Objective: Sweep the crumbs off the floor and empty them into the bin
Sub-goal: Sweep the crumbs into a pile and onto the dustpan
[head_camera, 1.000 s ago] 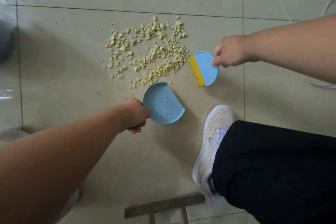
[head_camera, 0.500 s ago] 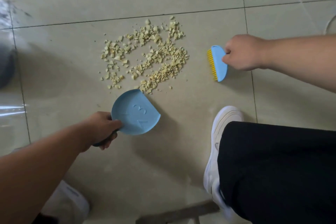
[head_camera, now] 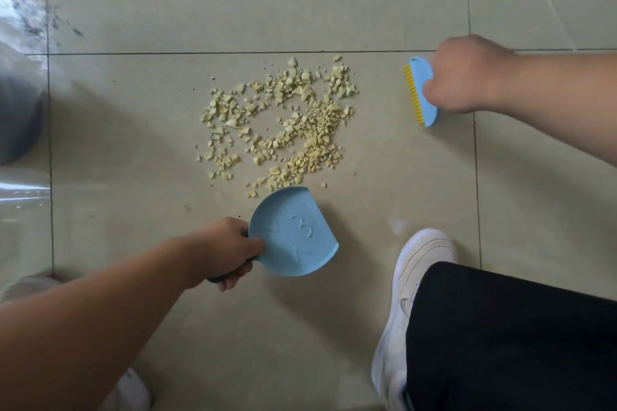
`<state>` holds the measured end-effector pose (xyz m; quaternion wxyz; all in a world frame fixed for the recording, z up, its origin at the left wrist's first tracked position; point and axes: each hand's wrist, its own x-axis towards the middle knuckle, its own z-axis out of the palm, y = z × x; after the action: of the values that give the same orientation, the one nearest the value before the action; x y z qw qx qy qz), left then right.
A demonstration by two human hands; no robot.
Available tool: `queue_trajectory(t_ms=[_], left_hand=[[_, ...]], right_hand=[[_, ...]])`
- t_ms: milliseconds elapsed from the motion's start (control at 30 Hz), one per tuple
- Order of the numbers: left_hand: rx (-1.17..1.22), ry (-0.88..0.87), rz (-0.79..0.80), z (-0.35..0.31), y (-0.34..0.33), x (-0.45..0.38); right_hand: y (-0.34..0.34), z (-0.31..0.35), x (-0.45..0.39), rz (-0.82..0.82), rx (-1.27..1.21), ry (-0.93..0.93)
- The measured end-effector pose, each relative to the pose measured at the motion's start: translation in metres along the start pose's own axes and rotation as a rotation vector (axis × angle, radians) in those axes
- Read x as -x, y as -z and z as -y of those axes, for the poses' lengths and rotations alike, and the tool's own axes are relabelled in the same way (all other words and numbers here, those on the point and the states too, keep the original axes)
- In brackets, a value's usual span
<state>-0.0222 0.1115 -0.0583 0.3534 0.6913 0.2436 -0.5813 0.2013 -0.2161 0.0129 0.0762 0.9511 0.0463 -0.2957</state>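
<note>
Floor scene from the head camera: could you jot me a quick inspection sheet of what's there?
Surface: pale tiled floor, dark grout lines.
Job's things: yellowish crumbs scattered; blue dustpan beside their near edge, holding none; blue brush, yellow bristles, apart from the pile.
Clutter: nothing seen.
Hands: left hand grips the dustpan handle; right hand grips the brush.
Cables: possible loop at top edge, unclear.
Surroundings: white shoe, dark trouser leg.

Dustpan handle hidden inside the left hand, brush back covered by the right hand, dark blurred object left of the crumbs cut by the edge, second shoe mostly hidden under the left forearm.
</note>
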Motion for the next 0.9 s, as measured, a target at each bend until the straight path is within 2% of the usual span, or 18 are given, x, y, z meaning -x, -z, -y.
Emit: queue_trajectory(t_ms=[167, 300, 433, 533, 633, 733, 833, 900], left_hand=[[0.043, 0.007, -0.041, 0.010, 0.013, 0.001], [0.066, 0.002, -0.090, 0.019, 0.031, 0.000], [0.038, -0.056, -0.172, 0.023, 0.048, 0.001], [-0.029, -0.127, -0.303, 0.020, 0.065, 0.000], [-0.013, -0.149, -0.333, 0.016, 0.087, -0.001], [0.056, -0.142, -0.382, 0.011, 0.104, 0.000], [0.064, -0.129, -0.416, 0.008, 0.114, 0.000], [0.067, -0.116, -0.410, 0.006, 0.117, -0.001]], right_hand=[[-0.007, 0.039, 0.004, 0.033, 0.133, 0.046], [-0.022, 0.076, 0.007, 0.052, 0.132, 0.210], [-0.018, 0.076, 0.003, 0.103, 0.147, 0.388], [0.001, 0.048, -0.019, 0.062, 0.146, 0.336], [0.019, 0.020, -0.046, -0.064, 0.136, 0.180], [0.024, 0.021, -0.060, -0.138, 0.120, 0.083], [0.014, 0.052, -0.057, -0.140, 0.145, 0.117], [0.004, 0.078, -0.049, -0.130, 0.155, 0.205]])
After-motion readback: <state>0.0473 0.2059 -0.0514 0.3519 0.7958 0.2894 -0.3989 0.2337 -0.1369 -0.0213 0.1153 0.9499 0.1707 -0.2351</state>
